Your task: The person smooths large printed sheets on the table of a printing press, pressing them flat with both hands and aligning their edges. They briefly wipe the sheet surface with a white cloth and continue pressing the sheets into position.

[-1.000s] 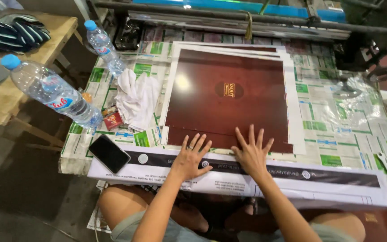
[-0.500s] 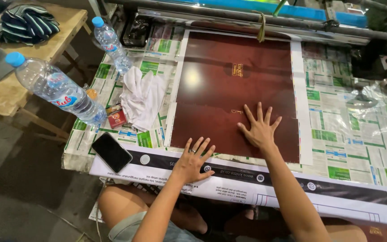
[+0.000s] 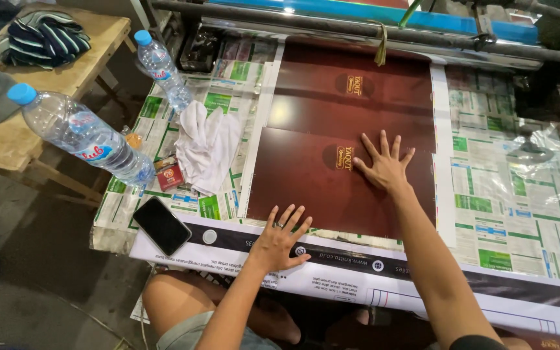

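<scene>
Both hands flat and spread, gripping nothing: right hand [image 3: 385, 167] on the dark red sheet [image 3: 332, 181], left hand [image 3: 281, 241] at its near edge.

Sheet lies mid-tabletop [image 3: 507, 214] over newspaper, long axis left to right. White cloth [image 3: 207, 146], black phone [image 3: 161, 225] and two water bottles [image 3: 82, 135] sit left. A second sheet [image 3: 358, 84] behind is partly covered.
</scene>
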